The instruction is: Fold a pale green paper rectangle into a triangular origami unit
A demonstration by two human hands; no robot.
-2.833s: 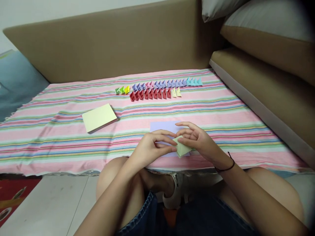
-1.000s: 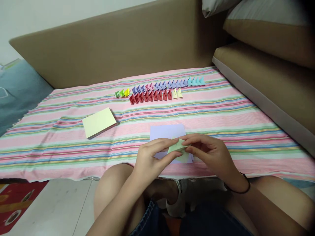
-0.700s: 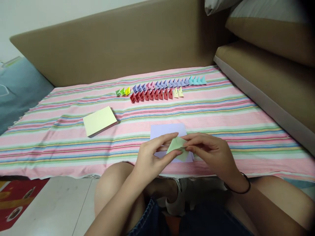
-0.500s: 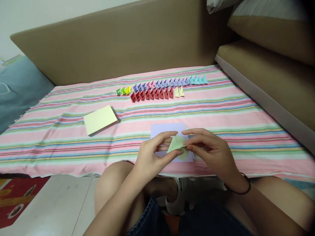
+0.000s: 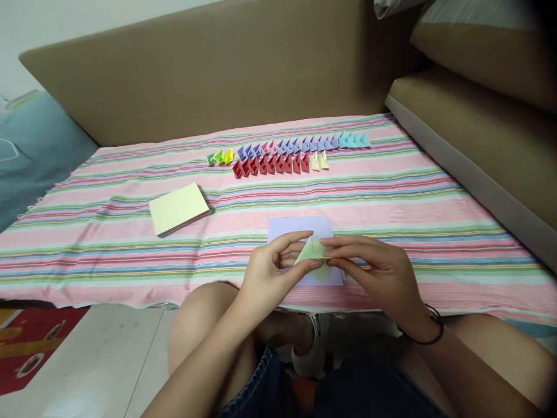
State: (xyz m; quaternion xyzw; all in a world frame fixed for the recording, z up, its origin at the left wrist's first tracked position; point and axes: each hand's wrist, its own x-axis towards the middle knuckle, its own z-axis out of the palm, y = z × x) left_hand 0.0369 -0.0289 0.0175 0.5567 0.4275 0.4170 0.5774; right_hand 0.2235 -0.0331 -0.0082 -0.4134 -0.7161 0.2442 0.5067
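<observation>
Head view: the left hand [image 5: 266, 273] is clamped on a folded light green paper [image 5: 311, 249], thumb along its lower edge and index finger by its peak. The right hand [image 5: 386, 270] is closed on the same paper's right corner, pinching it between thumb and fingers; a dark band [image 5: 424, 340] circles that wrist. The folded paper is between the two hands, above light purple sheets [image 5: 300, 224] lying on a striped cloth [image 5: 404, 200]. A stack of paper [image 5: 179, 208], pale yellow on top, lies left of the purple sheets, well apart from them. Farther back, small folded paper pieces stand in rows: red pieces [image 5: 271, 165] in the nearer row, with two cream pieces [image 5: 319, 161] at its right end; purple, pink and light blue ones behind; and a short green-and-yellow group [image 5: 220, 157] at left. A brown backrest [image 5: 209, 81] borders the cloth at the rear
</observation>
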